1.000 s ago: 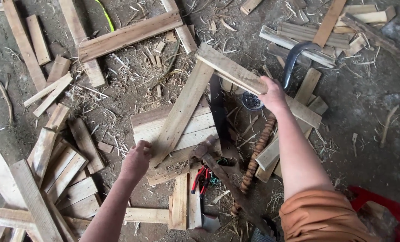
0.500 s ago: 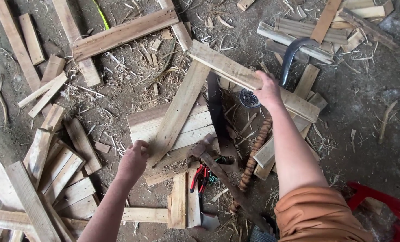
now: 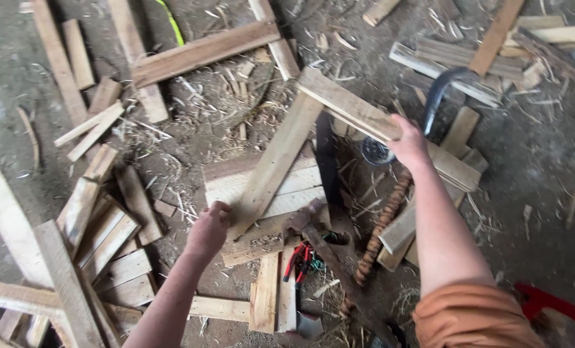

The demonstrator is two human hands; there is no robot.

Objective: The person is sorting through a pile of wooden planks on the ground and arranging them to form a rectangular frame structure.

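Note:
My right hand (image 3: 409, 143) grips a long pale wooden plank (image 3: 358, 114) near its middle; the plank runs from upper left to lower right above the pile. My left hand (image 3: 209, 230) is at the lower end of a second long plank (image 3: 276, 165) that leans diagonally up to meet the first; its fingers curl at that end, and I cannot tell whether they grip it. Under both lie flat pale boards (image 3: 300, 183). A hammer (image 3: 329, 258) with a wooden handle lies just right of my left hand.
Red-handled pliers (image 3: 295, 263) lie by the hammer. A curved dark blade (image 3: 437, 96) and a twisted brown rod (image 3: 381, 229) sit near my right arm. Scrap planks (image 3: 100, 232) are heaped at left, more wood (image 3: 200, 53) at top. A red object (image 3: 558, 309) is at lower right.
The view has shifted slightly. My left hand has moved a little up and right toward the diagonal plank's lower end. My right hand keeps its hold on the upper plank.

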